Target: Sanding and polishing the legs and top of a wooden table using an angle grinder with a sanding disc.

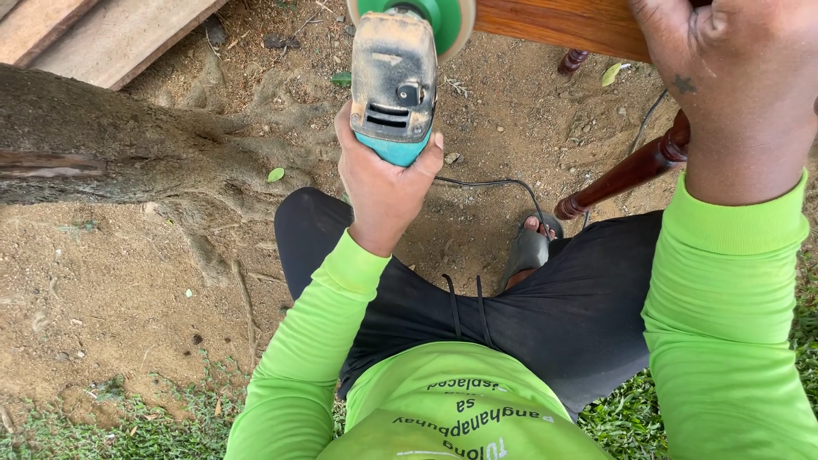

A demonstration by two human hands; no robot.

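Over the dirt ground: I work standing.
Left grip (383,175): clamped around the dusty grinder (394,81)'s body; heavy, rigid.
Right grip (733,77): pressed on the varnished wooden furniture edge (554,24); whether curled under, I cannot tell.

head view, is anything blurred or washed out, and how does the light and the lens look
Head view: soft, even daylight with no hard shadows on the bare brown dirt ground; the dusty teal handheld power sander in the left hand is sharp; the right hand, close to the lens, looms large and slightly soft; no glare; the wide lens stretches the bright green long sleeves toward the edges.
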